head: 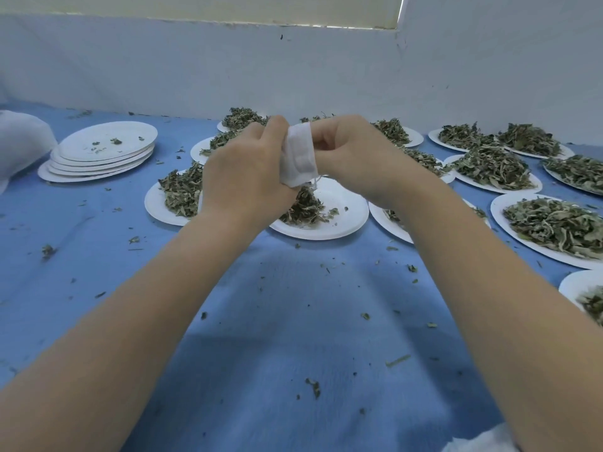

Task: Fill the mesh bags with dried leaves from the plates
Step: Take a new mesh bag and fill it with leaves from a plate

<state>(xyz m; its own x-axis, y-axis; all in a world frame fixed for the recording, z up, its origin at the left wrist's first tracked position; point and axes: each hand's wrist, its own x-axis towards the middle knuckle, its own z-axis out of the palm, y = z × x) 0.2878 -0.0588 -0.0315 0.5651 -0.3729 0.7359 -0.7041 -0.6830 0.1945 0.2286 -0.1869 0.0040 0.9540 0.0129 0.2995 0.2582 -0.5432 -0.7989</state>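
White mesh bag [298,154] is held up between two hands above the blue table [293,305]. It is gripped by the curled fingers of the left hand [248,168] on one side and pinched by the right hand [352,154] on the other. A thin string [315,181] hangs from its bottom. Right below it, a white plate [339,207] with a small pile of dried leaves [303,207] is seen. More plates of leaves [492,168] are laid out to the right. A stack of empty plates [101,154] is set at the left. Leaf bits [313,386] are scattered on the cloth.
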